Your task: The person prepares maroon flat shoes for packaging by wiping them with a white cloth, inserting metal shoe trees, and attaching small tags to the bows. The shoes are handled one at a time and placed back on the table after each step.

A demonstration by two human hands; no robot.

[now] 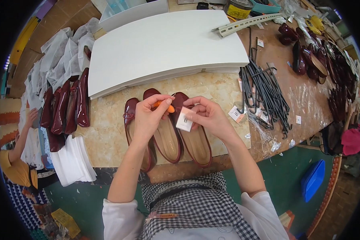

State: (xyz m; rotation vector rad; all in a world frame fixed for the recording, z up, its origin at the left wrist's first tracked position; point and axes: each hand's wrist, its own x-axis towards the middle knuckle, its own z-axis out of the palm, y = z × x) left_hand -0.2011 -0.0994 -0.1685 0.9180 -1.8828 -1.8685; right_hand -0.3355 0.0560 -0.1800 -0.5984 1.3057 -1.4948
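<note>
Three dark red patent shoes with beige insoles lie side by side, toes away from me; the middle shoe (167, 142) and the right shoe (198, 146) show best, while my forearm partly covers the left shoe (131, 109). Above their toes my left hand (153, 114) is closed in a pinch. A small orange piece (171, 109) shows at its fingers; whether it is worn or held I cannot tell. My right hand (206, 116) grips a small white and pink tag (184, 120) between thumb and fingers, close to the left hand.
A large stack of white board (164, 44) fills the table's back. Black metal hooks (266, 96) and loose tags lie right, a slotted metal rail (248, 25) behind. More red shoes stand left (70, 104) and far right (308, 56). Another person's arm (23, 132) shows at far left.
</note>
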